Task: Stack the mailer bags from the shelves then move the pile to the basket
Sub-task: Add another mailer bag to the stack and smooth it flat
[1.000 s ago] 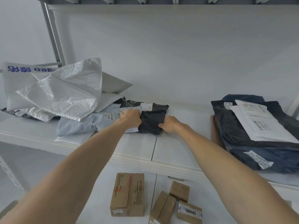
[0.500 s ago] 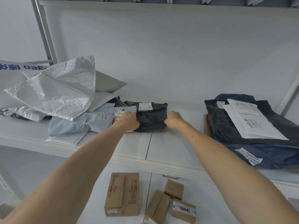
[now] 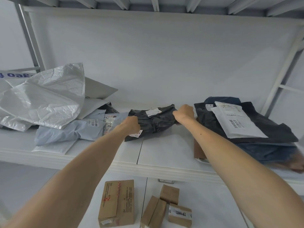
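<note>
A black mailer bag [image 3: 153,120] with white labels lies in the middle of the white shelf [image 3: 164,155]. My left hand [image 3: 131,125] grips its left end and my right hand [image 3: 184,113] grips its right end. To the left sits a loose heap: a light blue mailer bag [image 3: 70,130] under a crumpled silver mailer bag [image 3: 44,99] and flat white mailers. To the right is a pile of dark mailer bags [image 3: 256,134] with a white labelled mailer [image 3: 235,120] on top. No basket is in view.
A brown cardboard piece [image 3: 199,150] stands against the right pile's left side. On the lower shelf sit a large cardboard box [image 3: 117,203] and several small boxes [image 3: 166,209]. Metal shelf posts [image 3: 28,38] rise at both sides, and a shelf runs overhead.
The black mailer bag has slid to the right, away from the left heap and toward the dark pile, with both hands on its ends. A label at its front left corner now shows.
</note>
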